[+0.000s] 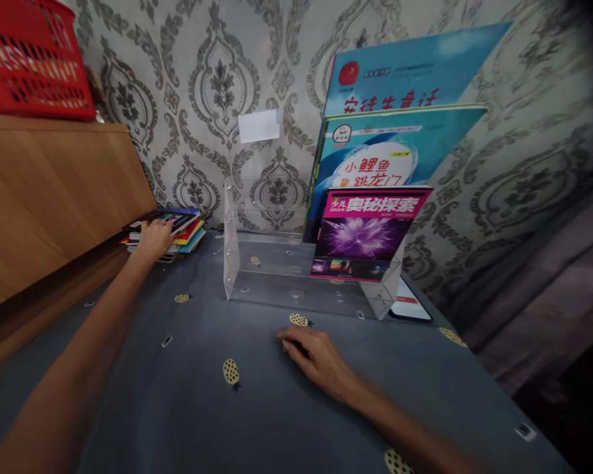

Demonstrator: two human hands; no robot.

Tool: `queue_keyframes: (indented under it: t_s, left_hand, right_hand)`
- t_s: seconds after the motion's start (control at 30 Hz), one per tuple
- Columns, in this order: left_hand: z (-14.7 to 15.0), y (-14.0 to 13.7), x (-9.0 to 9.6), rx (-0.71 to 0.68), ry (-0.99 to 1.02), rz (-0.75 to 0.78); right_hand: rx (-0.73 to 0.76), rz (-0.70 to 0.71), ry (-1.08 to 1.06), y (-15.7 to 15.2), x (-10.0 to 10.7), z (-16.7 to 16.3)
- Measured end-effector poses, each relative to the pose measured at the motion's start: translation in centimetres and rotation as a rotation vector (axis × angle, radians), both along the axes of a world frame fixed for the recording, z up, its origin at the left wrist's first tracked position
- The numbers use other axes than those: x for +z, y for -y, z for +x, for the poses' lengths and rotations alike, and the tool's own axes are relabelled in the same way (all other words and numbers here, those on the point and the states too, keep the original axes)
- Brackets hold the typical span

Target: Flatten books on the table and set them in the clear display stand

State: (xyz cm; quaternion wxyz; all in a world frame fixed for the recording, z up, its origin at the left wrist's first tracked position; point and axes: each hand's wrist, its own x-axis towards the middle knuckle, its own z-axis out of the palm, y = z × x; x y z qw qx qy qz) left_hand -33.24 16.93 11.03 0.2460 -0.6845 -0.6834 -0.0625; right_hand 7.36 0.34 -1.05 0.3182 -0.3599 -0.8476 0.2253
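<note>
My left hand reaches to the far left. Its fingers lie over the top of a dark-covered book, which they seem to grip; the thumb is hidden. This book lies on a stack of books with yellow, red and blue edges. My right hand rests on the table, loosely bent, with nothing in it. Beyond it stands a clear tiered book rack. At its right side lean a pink and purple book, a teal book and a taller blue book, one behind another.
A wooden cabinet borders the left side, with a red plastic basket on top. A phone lies by the rack's right end. A dark patterned cloth covers the table. Patterned wallpaper with a white label stands behind.
</note>
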Motion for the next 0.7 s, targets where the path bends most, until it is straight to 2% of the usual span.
queue_keyframes:
  t_s: [0.17, 0.3, 0.47, 0.7]
  left_hand:
    - [0.1, 2.8, -0.6, -0.076, -0.048, 0.021]
    - [-0.4, 3.8, -1.9, -0.123, -0.023, 0.046]
    - [-0.8, 4.5, -3.4, -0.065, 0.015, -0.035]
    - [-0.6, 7.2, -6.0, -0.016, -0.010, -0.035]
  right_hand:
    - [0.007, -0.018, 0.010, 0.1, 0.2, 0.0]
    - [0.001, -0.020, 0.018, 0.2, 0.3, 0.0]
    - [-0.003, -0.014, 0.021, 0.1, 0.2, 0.1]
    - [-0.001, -0.005, 0.015, 0.1, 0.2, -0.1]
